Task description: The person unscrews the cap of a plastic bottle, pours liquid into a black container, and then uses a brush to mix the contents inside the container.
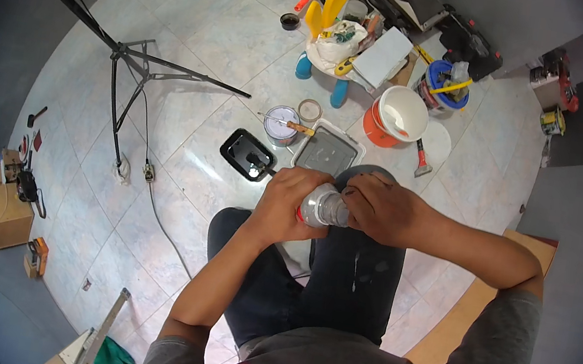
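A clear plastic bottle [319, 207] lies sideways above my thighs, with a bit of red showing beside my left palm. My left hand [287, 202] is wrapped round its wider part. My right hand [383, 208] is closed over the ridged, narrower end; its fingers hide the tip, so a cap cannot be made out. Just past my left hand, a black tray [236, 162] of dark, glossy liquid sits on the floor with a dark-handled tool [258, 162] in it. Right of that are an open paint can [279, 136] with a wooden-handled brush [300, 129] across it and a grey paint tray [327, 153].
An orange bucket [380, 131] with a white tub, a red-handled scraper [422, 160] and a blue bucket [446, 81] stand ahead right. A small stool [324, 56] bears tools. Left are a black tripod [118, 50], a cable [160, 227] and cardboard boxes [5, 216].
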`<state>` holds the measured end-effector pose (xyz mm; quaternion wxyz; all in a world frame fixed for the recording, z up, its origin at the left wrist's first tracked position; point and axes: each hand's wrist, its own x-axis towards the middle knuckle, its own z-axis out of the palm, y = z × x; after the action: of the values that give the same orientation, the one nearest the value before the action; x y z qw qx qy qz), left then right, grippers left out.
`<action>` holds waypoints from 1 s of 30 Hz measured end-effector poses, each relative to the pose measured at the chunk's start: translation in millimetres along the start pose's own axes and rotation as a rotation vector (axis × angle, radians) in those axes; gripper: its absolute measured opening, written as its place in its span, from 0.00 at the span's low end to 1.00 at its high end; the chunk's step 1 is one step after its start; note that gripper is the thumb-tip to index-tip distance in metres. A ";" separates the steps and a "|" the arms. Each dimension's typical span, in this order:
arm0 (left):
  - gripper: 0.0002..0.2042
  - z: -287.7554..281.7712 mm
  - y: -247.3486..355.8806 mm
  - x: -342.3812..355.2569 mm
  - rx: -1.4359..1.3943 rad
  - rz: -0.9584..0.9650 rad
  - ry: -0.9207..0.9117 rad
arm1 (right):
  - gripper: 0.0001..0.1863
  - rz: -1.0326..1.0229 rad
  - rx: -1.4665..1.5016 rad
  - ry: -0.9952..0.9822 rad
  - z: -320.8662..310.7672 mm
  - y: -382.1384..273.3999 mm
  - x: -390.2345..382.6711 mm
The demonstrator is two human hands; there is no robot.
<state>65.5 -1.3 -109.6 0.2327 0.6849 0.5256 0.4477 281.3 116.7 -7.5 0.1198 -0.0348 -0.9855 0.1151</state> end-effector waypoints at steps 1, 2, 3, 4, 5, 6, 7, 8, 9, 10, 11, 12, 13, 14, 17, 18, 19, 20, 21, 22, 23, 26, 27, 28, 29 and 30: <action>0.41 0.5 -0.2 0.0 -0.012 -0.007 0.000 | 0.19 0.004 0.002 -0.002 -1.6 -0.7 0.2; 0.41 2.1 0.3 -0.8 -0.026 -0.017 -0.001 | 0.20 0.010 0.007 -0.007 -3.3 -1.9 -0.8; 0.41 3.3 0.7 -1.3 -0.040 -0.026 -0.001 | 0.20 0.016 0.012 -0.012 -5.1 -2.2 -1.0; 0.40 3.3 0.7 -1.7 -0.050 -0.030 0.002 | 0.21 0.008 0.022 -0.020 -4.9 -1.0 -1.2; 0.40 2.5 0.6 -1.8 -0.060 -0.033 0.005 | 0.21 0.002 0.031 -0.028 -2.8 0.7 -1.9; 0.40 2.5 1.0 -1.8 -0.069 -0.036 0.008 | 0.22 -0.005 0.041 -0.035 -2.4 1.8 -2.0; 0.39 3.3 2.1 -1.8 -0.067 -0.045 0.005 | 0.22 -0.015 0.024 -0.028 -4.3 1.7 -1.2; 0.39 2.2 1.8 -0.9 -0.059 -0.050 0.001 | 0.22 -0.026 0.005 -0.015 -5.6 1.8 1.3; 0.39 0.8 1.8 -0.1 -0.052 -0.055 -0.004 | 0.21 -0.037 -0.013 -0.002 -6.9 1.7 3.5; 0.39 -2.1 2.9 0.9 -0.045 -0.061 0.000 | 0.22 -0.020 0.013 -0.006 -8.6 1.3 5.4; 0.38 -4.4 4.7 1.3 -0.043 -0.066 0.003 | 0.23 -0.001 0.039 -0.015 -10.5 -0.2 5.9; 0.38 -5.5 5.4 1.6 -0.041 -0.073 0.006 | 0.23 0.019 0.066 -0.023 -11.5 -1.7 5.9; 0.38 -5.1 4.6 1.9 -0.060 -0.081 0.009 | 0.23 0.045 0.076 -0.017 -9.8 -3.1 3.7; 0.38 -3.8 3.7 0.6 -0.081 -0.095 0.009 | 0.24 0.073 0.092 -0.013 -5.3 -5.0 -1.2; 0.39 -3.4 0.8 -1.7 -0.107 -0.107 0.015 | 0.22 0.063 0.059 -0.013 -2.2 -6.6 -4.0; 0.39 -4.0 0.9 -1.7 -0.110 -0.107 0.018 | 0.21 0.043 0.034 -0.016 -2.6 -7.1 -4.2; 0.38 -4.8 2.6 -1.4 -0.100 -0.104 0.009 | 0.20 0.019 -0.002 -0.019 -4.9 -8.2 -3.0; 0.38 -4.7 2.2 -1.4 -0.094 -0.102 -0.005 | 0.19 -0.006 -0.039 -0.021 -8.8 -10.2 -0.5; 0.39 -4.9 1.1 -1.5 -0.087 -0.099 -0.019 | 0.18 -0.033 -0.076 -0.023 -10.8 -11.5 1.4; 0.39 -5.0 0.4 -1.7 -0.081 -0.096 -0.032 | 0.18 -0.030 -0.069 -0.011 -10.7 -12.3 2.6; 0.38 -4.6 1.0 -1.9 -0.088 -0.099 -0.021 | 0.17 -0.026 -0.062 0.000 -10.0 -12.5 3.3; 0.37 -1.1 -0.3 -3.7 -0.100 -0.102 0.011 | 0.17 -0.010 -0.032 0.020 -9.9 -12.3 5.6; 0.38 1.7 -3.7 -5.4 -0.099 -0.099 0.020 | 0.17 -0.005 -0.020 0.023 -10.5 -11.9 6.7; 0.38 3.9 -6.1 -7.0 -0.097 -0.097 0.029 | 0.17 -0.008 -0.006 0.021 -11.4 -11.2 8.3; 0.38 3.6 -5.2 -6.8 -0.084 -0.108 0.021 | 0.17 -0.008 0.009 0.018 -12.5 -10.5 9.1; 0.38 2.3 -3.5 -6.9 -0.071 -0.120 0.014 | 0.17 -0.008 0.023 0.016 -13.6 -9.6 9.4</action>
<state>65.4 -6.2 -116.1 0.2797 0.6405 0.5511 0.4558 275.1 111.3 9.7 0.1283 -0.0304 -0.9832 0.1258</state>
